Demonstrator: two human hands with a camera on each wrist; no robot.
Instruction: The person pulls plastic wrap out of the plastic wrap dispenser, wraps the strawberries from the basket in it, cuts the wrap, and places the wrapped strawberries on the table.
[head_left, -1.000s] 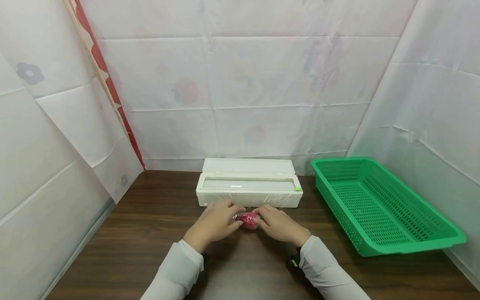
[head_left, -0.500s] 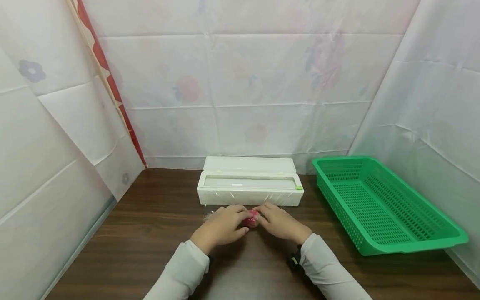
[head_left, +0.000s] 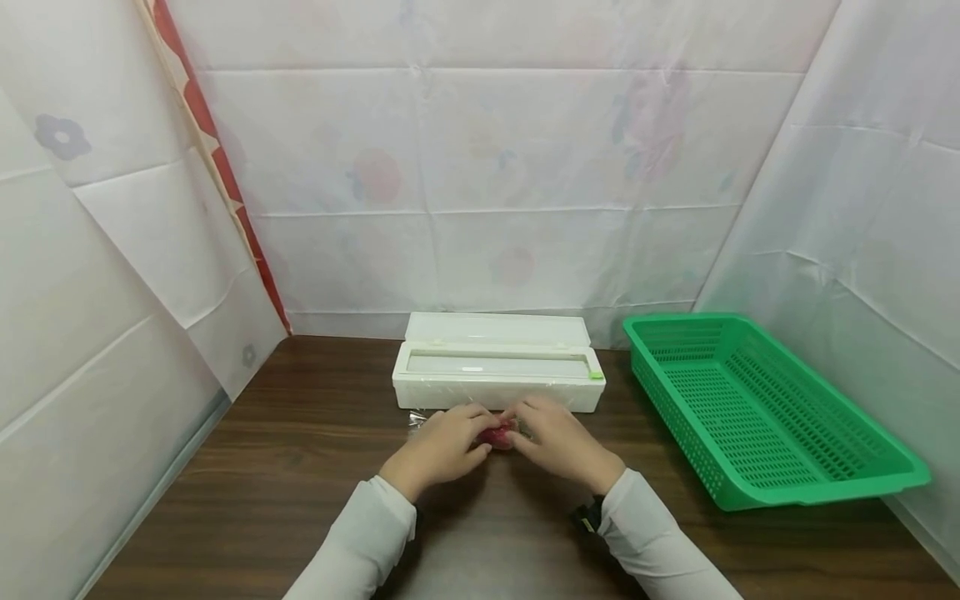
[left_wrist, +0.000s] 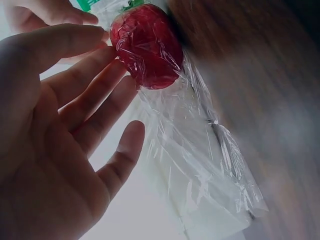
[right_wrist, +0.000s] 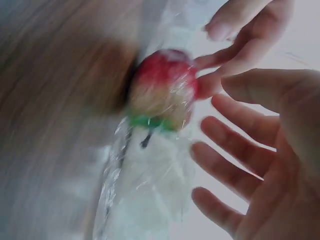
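Observation:
A red strawberry (head_left: 496, 437) with a green leafy top and dark stem lies on the table, covered by clear cling film (left_wrist: 175, 140). My left hand (head_left: 441, 443) is at its left side, and in the left wrist view its fairly straight fingers reach the wrapped strawberry (left_wrist: 147, 47). On the other side is my right hand (head_left: 558, 442), fingers spread and slightly bent close beside the strawberry (right_wrist: 162, 82) in the right wrist view. Loose film (right_wrist: 147, 185) trails past the stem end, and a crinkled film end (head_left: 417, 419) shows beyond my left hand.
Just behind the hands stands a long white cling film dispenser (head_left: 495, 393) with its lid raised and a green slider at the right. A green perforated basket (head_left: 720, 467) sits at the right. White patterned sheeting (head_left: 480, 167) encloses the back and sides.
My left hand has shifted right, then slightly back left, and film now shows beyond it. The right fingertips have moved in over the strawberry, which is more covered by the hands than a second ago.

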